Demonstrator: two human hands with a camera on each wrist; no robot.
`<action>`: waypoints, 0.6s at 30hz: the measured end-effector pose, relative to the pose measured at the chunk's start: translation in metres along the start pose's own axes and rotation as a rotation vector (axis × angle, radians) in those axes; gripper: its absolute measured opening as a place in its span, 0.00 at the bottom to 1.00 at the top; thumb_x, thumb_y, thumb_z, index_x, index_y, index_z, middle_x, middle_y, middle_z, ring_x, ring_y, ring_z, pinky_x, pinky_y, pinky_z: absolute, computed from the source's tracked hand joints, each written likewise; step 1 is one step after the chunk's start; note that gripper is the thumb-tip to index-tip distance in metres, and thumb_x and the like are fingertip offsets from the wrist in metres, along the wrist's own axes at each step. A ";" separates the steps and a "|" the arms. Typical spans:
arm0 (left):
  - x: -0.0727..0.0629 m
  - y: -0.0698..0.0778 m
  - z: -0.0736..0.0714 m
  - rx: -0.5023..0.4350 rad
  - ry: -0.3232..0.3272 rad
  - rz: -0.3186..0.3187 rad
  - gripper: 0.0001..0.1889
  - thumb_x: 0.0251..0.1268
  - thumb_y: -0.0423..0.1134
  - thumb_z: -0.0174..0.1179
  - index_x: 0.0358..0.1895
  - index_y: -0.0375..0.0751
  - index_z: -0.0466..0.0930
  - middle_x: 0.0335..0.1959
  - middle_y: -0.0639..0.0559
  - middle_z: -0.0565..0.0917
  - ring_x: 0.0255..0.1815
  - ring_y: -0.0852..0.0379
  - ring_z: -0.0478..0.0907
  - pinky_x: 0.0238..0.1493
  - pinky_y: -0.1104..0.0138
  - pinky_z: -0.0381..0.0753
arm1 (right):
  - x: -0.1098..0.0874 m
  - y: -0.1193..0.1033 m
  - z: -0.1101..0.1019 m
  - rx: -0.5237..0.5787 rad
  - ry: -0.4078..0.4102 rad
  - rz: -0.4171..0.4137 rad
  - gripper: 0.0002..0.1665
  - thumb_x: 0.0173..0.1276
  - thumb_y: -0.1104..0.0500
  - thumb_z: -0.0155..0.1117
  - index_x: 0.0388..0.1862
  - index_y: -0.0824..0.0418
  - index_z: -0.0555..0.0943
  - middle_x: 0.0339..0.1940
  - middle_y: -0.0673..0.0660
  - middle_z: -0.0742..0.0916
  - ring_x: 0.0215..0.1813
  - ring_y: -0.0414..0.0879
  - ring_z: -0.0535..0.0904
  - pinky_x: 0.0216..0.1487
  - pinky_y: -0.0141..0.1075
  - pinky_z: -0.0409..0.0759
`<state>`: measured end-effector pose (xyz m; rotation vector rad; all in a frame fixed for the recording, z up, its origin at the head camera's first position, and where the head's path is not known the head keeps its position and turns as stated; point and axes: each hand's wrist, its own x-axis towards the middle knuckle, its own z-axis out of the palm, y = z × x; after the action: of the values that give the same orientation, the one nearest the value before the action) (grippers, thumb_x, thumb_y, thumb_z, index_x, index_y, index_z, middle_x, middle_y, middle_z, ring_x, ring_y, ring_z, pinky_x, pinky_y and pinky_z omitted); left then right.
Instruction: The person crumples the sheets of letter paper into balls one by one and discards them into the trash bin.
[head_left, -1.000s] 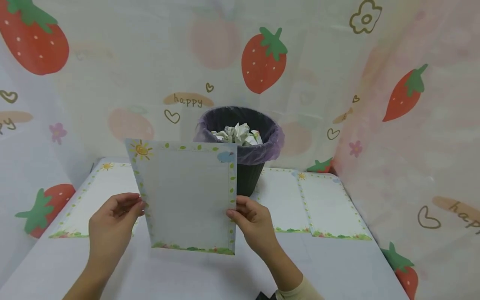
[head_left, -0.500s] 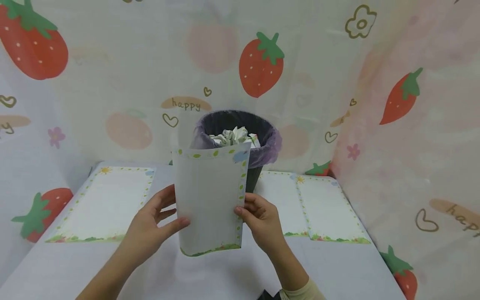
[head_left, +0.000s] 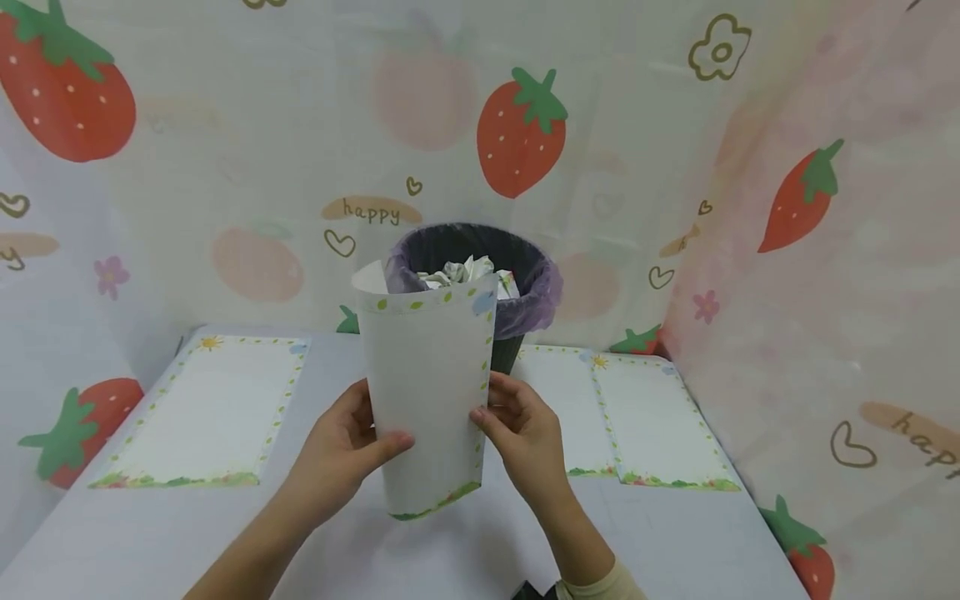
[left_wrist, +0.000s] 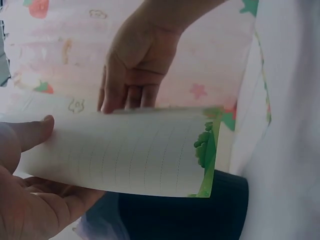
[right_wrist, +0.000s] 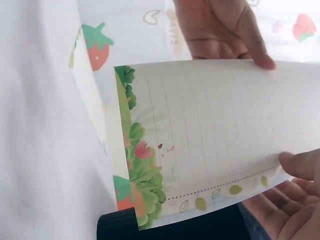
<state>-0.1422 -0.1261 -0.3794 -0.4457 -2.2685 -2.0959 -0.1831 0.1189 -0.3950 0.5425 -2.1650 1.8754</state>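
A sheet of lined stationery paper [head_left: 431, 383] with a leaf border stands upright between both hands, its left side bent backward into a curve. My left hand [head_left: 348, 450] grips the curved side, thumb across the front and fingers behind. The right edge is pinched by my right hand [head_left: 525, 433], thumb in front. In the left wrist view, ruled lines and a green plant border show on the paper [left_wrist: 135, 155]. From the right wrist, the leaf-printed margin of the paper [right_wrist: 215, 125] runs up to the thumb.
Behind the paper stands a black trash bin [head_left: 506, 354] with a purple liner [head_left: 536, 308], holding crumpled paper [head_left: 468, 271]. A flat bordered sheet [head_left: 210, 408] lies on the left of the white table [head_left: 300, 550]. At right lie two more sheets, one nearest the edge [head_left: 663, 421].
My left hand has moved right and bent the paper's left side backward, so the flat sheet is now curved and narrower. My right hand keeps its pinch on the right edge.
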 end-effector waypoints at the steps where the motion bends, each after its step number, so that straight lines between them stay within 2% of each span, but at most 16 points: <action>1: 0.001 -0.001 0.002 -0.006 -0.008 0.003 0.38 0.65 0.40 0.72 0.75 0.45 0.62 0.64 0.43 0.80 0.60 0.45 0.83 0.57 0.60 0.84 | 0.001 0.001 0.000 -0.009 0.019 0.004 0.27 0.66 0.61 0.75 0.64 0.55 0.80 0.50 0.55 0.89 0.46 0.48 0.88 0.48 0.35 0.87; 4: 0.003 -0.004 0.006 -0.007 -0.025 0.012 0.37 0.66 0.40 0.71 0.75 0.44 0.63 0.65 0.43 0.79 0.60 0.45 0.82 0.58 0.61 0.83 | 0.001 0.002 0.001 -0.048 0.067 0.004 0.28 0.65 0.59 0.76 0.64 0.53 0.80 0.51 0.54 0.89 0.47 0.47 0.89 0.49 0.35 0.87; 6: 0.004 -0.006 0.007 0.014 -0.012 0.026 0.37 0.65 0.40 0.72 0.74 0.44 0.64 0.65 0.44 0.80 0.60 0.46 0.82 0.57 0.62 0.83 | 0.000 0.002 0.002 -0.080 0.098 0.002 0.27 0.64 0.59 0.77 0.63 0.53 0.81 0.50 0.52 0.88 0.48 0.46 0.88 0.49 0.34 0.87; 11: 0.005 -0.011 0.007 0.061 0.082 0.079 0.36 0.64 0.40 0.73 0.72 0.44 0.66 0.62 0.48 0.81 0.60 0.51 0.82 0.58 0.66 0.83 | -0.003 -0.002 0.004 -0.144 0.132 0.017 0.24 0.64 0.60 0.77 0.59 0.54 0.83 0.48 0.50 0.89 0.47 0.42 0.88 0.49 0.33 0.86; 14: 0.006 -0.013 0.008 0.016 0.122 0.099 0.35 0.64 0.38 0.73 0.72 0.43 0.67 0.62 0.48 0.81 0.61 0.52 0.81 0.57 0.66 0.83 | -0.006 -0.007 0.005 -0.159 0.108 0.015 0.26 0.65 0.60 0.76 0.62 0.57 0.82 0.50 0.51 0.89 0.49 0.42 0.88 0.51 0.33 0.86; 18: 0.006 -0.012 0.009 -0.026 0.186 0.116 0.32 0.64 0.36 0.72 0.68 0.40 0.69 0.61 0.46 0.81 0.59 0.53 0.82 0.55 0.66 0.85 | -0.010 -0.013 0.007 -0.151 0.067 -0.008 0.35 0.68 0.60 0.73 0.73 0.57 0.74 0.60 0.53 0.86 0.58 0.43 0.86 0.57 0.34 0.84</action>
<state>-0.1496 -0.1170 -0.3910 -0.3569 -2.0639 -2.0213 -0.1683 0.1114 -0.3885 0.4513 -2.2336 1.6831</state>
